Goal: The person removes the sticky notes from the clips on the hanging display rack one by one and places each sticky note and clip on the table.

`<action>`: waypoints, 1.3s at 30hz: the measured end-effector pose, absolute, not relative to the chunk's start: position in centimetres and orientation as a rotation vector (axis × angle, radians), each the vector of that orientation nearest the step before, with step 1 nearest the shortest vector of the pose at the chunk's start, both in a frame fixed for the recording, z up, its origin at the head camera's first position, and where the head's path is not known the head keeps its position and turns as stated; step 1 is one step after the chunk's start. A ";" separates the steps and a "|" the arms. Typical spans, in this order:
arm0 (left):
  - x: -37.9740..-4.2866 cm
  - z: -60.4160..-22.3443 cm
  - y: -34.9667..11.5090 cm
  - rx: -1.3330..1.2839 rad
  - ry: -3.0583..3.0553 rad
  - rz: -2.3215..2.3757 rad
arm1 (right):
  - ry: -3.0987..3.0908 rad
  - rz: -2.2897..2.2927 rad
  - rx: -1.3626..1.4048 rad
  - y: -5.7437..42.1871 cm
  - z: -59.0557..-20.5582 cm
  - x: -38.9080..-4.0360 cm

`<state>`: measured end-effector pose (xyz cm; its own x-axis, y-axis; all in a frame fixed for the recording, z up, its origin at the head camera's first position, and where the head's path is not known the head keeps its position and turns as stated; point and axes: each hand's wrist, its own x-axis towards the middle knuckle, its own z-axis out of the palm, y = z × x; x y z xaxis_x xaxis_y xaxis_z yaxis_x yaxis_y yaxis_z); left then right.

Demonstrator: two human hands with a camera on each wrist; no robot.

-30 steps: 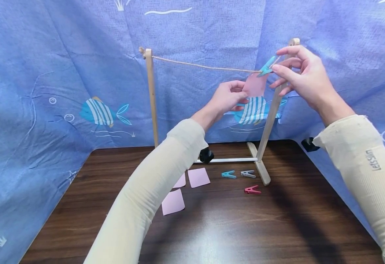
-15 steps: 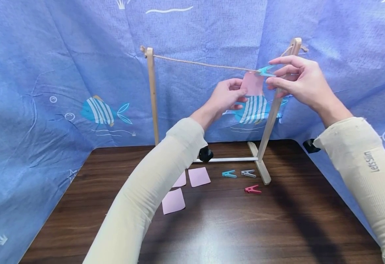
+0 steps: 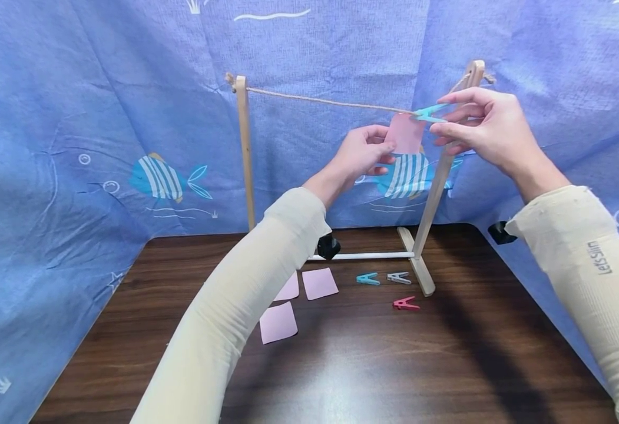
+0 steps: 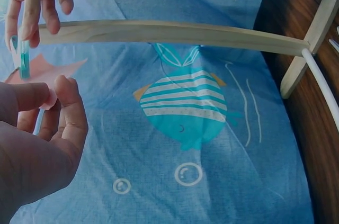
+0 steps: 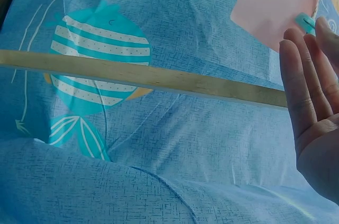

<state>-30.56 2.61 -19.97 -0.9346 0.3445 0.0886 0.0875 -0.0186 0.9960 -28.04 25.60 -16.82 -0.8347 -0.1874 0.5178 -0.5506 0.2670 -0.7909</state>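
Observation:
Between the thumb and fingers of my left hand [image 3: 359,154] is the left edge of a pink square of paper [image 3: 406,134], hanging just under the rope [image 3: 330,102]. My right hand [image 3: 492,126] pinches the spread handles of a turquoise clothespin [image 3: 426,113]. That clothespin's tip lies at the rope and the paper's upper right corner. In the right wrist view the clothespin [image 5: 305,23] overlaps the edge of the paper [image 5: 273,9] beside the rope. Whether its jaws bite both paper and rope I cannot tell.
A wooden post [image 3: 436,182] stands behind my right hand, another post [image 3: 244,153] at the left. On the table [image 3: 394,365] lie several pink squares [image 3: 320,284], partly behind my left sleeve, plus a turquoise clothespin [image 3: 367,279], a grey one [image 3: 399,278] and a red one [image 3: 406,303].
The clothespin has turned from slanting upward to nearly level, and my right fingers have come down round its handles. The paper and my left hand have shifted slightly left.

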 end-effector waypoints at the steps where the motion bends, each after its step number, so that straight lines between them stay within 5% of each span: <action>1: -30.5 -19.9 2.6 0.462 2.063 2.067 | -2.218 1.597 0.675 25.6 -16.8 -28.0; 22: -30.2 -19.9 2.1 0.469 2.087 2.008 | -2.214 1.606 0.669 25.7 -16.7 -28.3; 39: -29.1 -19.5 -0.3 0.569 2.113 1.977 | -1.649 2.123 0.721 24.7 -17.0 -28.2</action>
<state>-29.14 -0.35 -19.47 -0.9077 0.4025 0.1190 0.1454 0.0356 0.9887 -28.18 24.70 -16.99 -0.8067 -0.0297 0.5902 -0.5644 -0.2569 -0.7845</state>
